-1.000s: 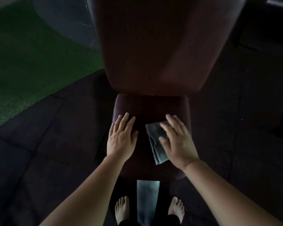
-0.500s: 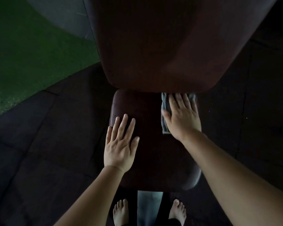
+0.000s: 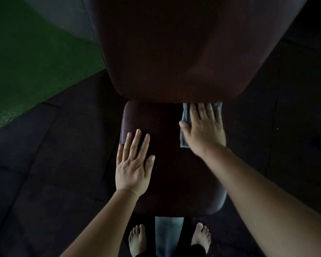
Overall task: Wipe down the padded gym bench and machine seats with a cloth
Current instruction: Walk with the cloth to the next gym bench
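Observation:
A dark maroon padded seat (image 3: pixel 167 145) lies below me, with the bench's raised back pad (image 3: pixel 183 49) overhanging its far edge. My right hand (image 3: pixel 204 130) presses flat on a grey cloth (image 3: pixel 184 115) at the seat's far right corner, fingertips reaching under the back pad. The cloth shows at the hand's left and at the fingertips; the rest is hidden under the palm. My left hand (image 3: pixel 135 164) rests flat on the seat's left side, fingers straight and spread.
Dark rubber floor tiles (image 3: pixel 54 173) surround the bench. Green turf (image 3: pixel 26 62) covers the floor at the upper left. My bare feet (image 3: pixel 137 240) stand either side of a grey frame bar (image 3: pixel 169 232) under the seat's near edge.
My right hand slid the cloth from the seat's near middle up to the far right corner under the back pad. The left hand stayed flat on the seat.

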A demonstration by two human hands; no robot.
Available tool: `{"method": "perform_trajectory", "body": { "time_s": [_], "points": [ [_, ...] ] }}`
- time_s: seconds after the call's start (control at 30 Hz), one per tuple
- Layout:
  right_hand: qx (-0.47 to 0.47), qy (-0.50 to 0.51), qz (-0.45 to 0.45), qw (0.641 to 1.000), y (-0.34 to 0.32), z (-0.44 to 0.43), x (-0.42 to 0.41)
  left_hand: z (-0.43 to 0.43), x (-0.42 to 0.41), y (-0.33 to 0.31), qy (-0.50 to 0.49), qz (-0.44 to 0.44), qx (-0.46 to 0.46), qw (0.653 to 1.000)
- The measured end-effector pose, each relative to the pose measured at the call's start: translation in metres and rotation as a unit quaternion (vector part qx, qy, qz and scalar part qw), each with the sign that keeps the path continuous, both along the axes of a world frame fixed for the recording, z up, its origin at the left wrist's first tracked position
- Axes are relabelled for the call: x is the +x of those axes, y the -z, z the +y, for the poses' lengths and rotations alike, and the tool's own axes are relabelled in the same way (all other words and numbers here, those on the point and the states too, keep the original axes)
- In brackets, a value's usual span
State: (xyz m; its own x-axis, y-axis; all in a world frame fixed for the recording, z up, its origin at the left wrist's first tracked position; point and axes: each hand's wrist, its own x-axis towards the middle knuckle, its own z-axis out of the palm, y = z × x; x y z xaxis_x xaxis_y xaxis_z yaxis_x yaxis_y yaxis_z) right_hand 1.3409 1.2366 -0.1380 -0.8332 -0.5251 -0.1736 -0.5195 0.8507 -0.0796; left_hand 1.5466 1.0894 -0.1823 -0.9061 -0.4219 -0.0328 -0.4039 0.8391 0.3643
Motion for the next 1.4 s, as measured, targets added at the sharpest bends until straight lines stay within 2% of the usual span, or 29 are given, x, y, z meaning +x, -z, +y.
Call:
{"method": "perform_trajectory", "body": {
  "time_s": [0.03,0.13,0.2,0.27,0.37,0.43,0.5,0.6,0.67,0.73,0.8,0.9,0.97,1.07,1.17,1.23,1.3,1.4],
  "points": [
    [-0.009,-0.013,0.003,1.0,0.0,-0.007,0.019,0.0,0.0,0.001,-0.002,0.005,-0.002,1.0],
    [-0.012,-0.168,-0.012,0.986,-0.002,0.018,0.087,-0.001,0.0,0.003,-0.006,0.023,-0.007,1.0],
    [-0.022,-0.224,-0.019,0.974,-0.002,0.045,0.084,-0.001,0.0,0.003,-0.007,0.027,-0.006,1.0],
    [-0.016,-0.206,-0.011,0.978,0.002,0.054,0.049,0.0,0.0,0.003,-0.006,0.018,-0.009,1.0],
    [-0.006,-0.089,-0.005,0.996,0.002,0.029,-0.006,0.0,0.0,0.003,-0.002,0.004,-0.011,1.0],
    [-0.008,-0.022,-0.002,1.0,0.001,0.007,-0.002,0.0,0.0,0.003,-0.002,0.005,-0.012,1.0],
    [-0.015,-0.044,0.0,0.999,-0.001,0.005,0.032,-0.001,0.0,0.004,-0.001,0.013,-0.015,1.0],
    [-0.001,-0.181,-0.023,0.983,-0.003,0.042,0.089,-0.001,-0.001,0.005,-0.004,0.025,-0.017,1.0],
    [-0.009,-0.225,-0.036,0.974,-0.002,0.069,0.081,0.0,0.0,0.005,-0.004,0.028,-0.017,0.999],
    [-0.011,-0.201,-0.026,0.979,0.004,0.076,0.046,0.0,0.0,0.004,-0.003,0.023,-0.02,1.0],
    [-0.013,-0.116,-0.009,0.993,0.005,0.063,0.01,0.0,0.0,0.004,-0.004,0.016,-0.022,1.0],
    [-0.017,-0.016,0.006,1.0,0.001,0.03,0.014,0.0,-0.001,0.005,-0.007,0.017,-0.027,0.999],
    [-0.025,-0.049,-0.006,0.998,0.001,0.028,0.062,0.001,0.0,0.006,-0.01,0.025,-0.027,0.999],
    [-0.027,-0.168,-0.035,0.985,0.0,0.062,0.145,0.001,0.0,0.005,-0.007,0.025,-0.025,0.999],
    [-0.022,-0.232,-0.028,0.972,0.005,0.099,0.137,0.001,0.0,0.004,-0.011,0.018,-0.018,1.0],
    [-0.022,-0.195,-0.021,0.98,0.008,0.101,0.098,0.001,-0.001,0.004,-0.014,0.013,-0.02,1.0],
    [-0.016,-0.109,-0.022,0.994,0.005,0.09,0.069,0.002,-0.002,0.005,-0.013,0.004,-0.024,1.0],
    [-0.014,-0.037,-0.028,0.999,0.005,0.073,0.1,0.001,-0.001,0.005,-0.017,0.007,-0.021,1.0]
  ]
}}
